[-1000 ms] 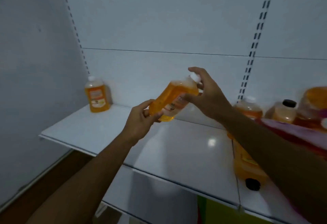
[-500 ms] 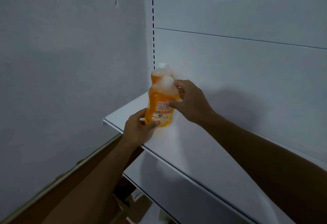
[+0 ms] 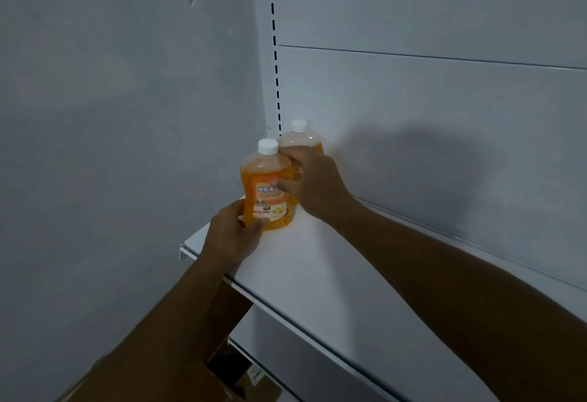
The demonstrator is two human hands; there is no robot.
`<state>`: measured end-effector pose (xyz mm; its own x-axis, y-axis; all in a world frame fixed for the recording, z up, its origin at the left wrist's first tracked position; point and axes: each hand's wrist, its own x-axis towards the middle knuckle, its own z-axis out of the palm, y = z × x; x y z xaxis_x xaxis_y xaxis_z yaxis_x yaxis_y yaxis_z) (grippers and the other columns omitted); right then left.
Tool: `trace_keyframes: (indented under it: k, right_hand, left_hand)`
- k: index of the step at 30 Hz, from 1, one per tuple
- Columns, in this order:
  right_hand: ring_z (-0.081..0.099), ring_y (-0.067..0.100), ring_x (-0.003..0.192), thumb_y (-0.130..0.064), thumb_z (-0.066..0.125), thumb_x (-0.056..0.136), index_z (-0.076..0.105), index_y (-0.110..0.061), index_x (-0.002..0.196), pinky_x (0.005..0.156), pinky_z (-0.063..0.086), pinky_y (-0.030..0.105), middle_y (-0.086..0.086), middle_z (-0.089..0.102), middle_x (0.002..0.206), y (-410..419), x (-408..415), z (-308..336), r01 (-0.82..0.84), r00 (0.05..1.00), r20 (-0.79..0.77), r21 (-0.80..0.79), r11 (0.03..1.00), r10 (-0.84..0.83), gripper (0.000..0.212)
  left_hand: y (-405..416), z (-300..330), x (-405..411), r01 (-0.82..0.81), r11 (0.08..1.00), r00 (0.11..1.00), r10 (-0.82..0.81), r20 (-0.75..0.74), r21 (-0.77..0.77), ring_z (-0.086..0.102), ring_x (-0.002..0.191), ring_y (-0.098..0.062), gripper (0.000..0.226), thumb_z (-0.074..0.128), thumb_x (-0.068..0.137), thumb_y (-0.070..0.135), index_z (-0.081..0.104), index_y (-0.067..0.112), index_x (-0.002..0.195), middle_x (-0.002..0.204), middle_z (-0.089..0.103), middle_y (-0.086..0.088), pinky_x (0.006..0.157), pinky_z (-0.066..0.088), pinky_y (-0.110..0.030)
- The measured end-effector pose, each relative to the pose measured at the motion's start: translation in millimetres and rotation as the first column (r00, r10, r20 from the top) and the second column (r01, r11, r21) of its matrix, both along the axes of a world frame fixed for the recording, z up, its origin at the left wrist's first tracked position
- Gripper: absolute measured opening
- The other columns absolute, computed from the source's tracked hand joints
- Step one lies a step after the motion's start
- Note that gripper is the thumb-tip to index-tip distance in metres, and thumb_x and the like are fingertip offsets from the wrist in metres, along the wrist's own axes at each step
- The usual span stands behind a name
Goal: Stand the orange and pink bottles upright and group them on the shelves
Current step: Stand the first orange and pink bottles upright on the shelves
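Observation:
An orange bottle (image 3: pixel 266 189) with a white cap and a printed label stands upright on the white shelf (image 3: pixel 317 274), near its left end. My left hand (image 3: pixel 233 236) grips its base from the front left. My right hand (image 3: pixel 313 182) holds its right side at label height. Directly behind it a second orange bottle (image 3: pixel 303 138) stands upright in the back left corner, mostly hidden by my right hand. No pink bottle is in view.
A grey side wall (image 3: pixel 127 147) closes off the shelf on the left and a white back panel (image 3: pixel 444 131) with a slotted upright runs behind it. A lower shelf (image 3: pixel 286 370) and a cardboard box (image 3: pixel 241 382) lie below.
The bottle, tilted in mid-air a second ago, has been carried left and now stands upright on the shelf in front of the corner bottle. Both hands stay on it.

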<state>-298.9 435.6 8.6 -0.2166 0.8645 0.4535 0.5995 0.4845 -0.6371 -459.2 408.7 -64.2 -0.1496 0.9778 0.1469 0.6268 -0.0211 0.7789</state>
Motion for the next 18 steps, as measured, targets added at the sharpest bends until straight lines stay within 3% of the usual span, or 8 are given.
trace_keyframes:
  k: [2,8,10,13,15,18]
  right_hand:
    - [0.054,0.022,0.117,-0.021,0.075,0.080,0.054,-0.011,0.133,0.102,0.040,0.031,0.007,0.058,0.129,3,-7,-4,0.010,1.000,0.006,0.028,1.000,-0.010,0.058]
    - [0.045,0.026,0.127,-0.019,0.062,0.090,0.037,-0.016,0.146,0.104,0.043,0.046,0.009,0.045,0.141,2,-5,-14,-0.012,0.994,0.110,0.038,0.999,0.008,0.062]
    - [0.045,0.025,0.129,-0.019,0.064,0.088,0.032,-0.016,0.148,0.105,0.041,0.042,0.008,0.044,0.144,-4,6,-14,-0.026,0.993,0.113,0.023,0.999,0.023,0.068]
    - [0.050,0.023,0.121,-0.020,0.066,0.087,0.037,-0.016,0.144,0.096,0.040,0.030,0.008,0.049,0.138,-19,32,-11,0.016,0.994,0.111,0.009,1.000,-0.017,0.064]
    - [0.052,0.022,0.118,-0.022,0.066,0.087,0.041,-0.013,0.141,0.094,0.039,0.028,0.008,0.050,0.136,-32,53,-7,0.035,0.990,0.140,-0.004,0.999,-0.034,0.060]
    - [0.048,0.020,0.125,-0.031,0.064,0.089,0.042,-0.013,0.141,0.104,0.040,0.036,0.005,0.044,0.143,-58,94,3,0.069,0.971,0.231,-0.023,0.997,-0.061,0.059]
  left_hand:
    - [2,-1,0,0.000,1.000,1.000,0.000,0.000,-0.008,0.059,0.090,-0.012,0.036,0.061,0.092,0.032,0.060,0.019,0.126,0.120,0.067,-0.001,0.083,0.044,-0.026]
    - [2,-8,2,-0.066,0.998,0.998,0.067,-0.021,0.016,0.064,0.099,-0.021,0.043,0.065,0.089,0.035,0.055,0.017,0.126,0.120,0.066,-0.003,0.082,0.047,-0.030]
    - [-3,-8,2,-0.185,0.982,0.983,0.186,-0.009,0.041,0.064,0.094,-0.022,0.050,0.072,0.084,0.034,0.051,0.013,0.124,0.118,0.061,-0.006,0.079,0.052,-0.035]
    - [-23,-7,10,-0.283,0.948,0.955,0.293,-0.054,0.145,0.060,0.082,-0.021,0.033,0.072,0.083,0.035,0.051,0.016,0.100,0.098,0.059,-0.004,0.070,0.050,-0.035]
    - [-40,-6,23,-0.208,0.964,0.964,0.231,-0.132,0.164,0.059,0.077,-0.018,0.023,0.067,0.086,0.039,0.053,0.020,0.091,0.085,0.061,0.003,0.069,0.052,-0.036]
    - [-65,-1,64,0.027,0.988,0.979,0.004,-0.205,0.150,0.058,0.073,-0.010,0.016,0.064,0.088,0.038,0.060,0.023,0.091,0.082,0.063,0.008,0.069,0.054,-0.034]
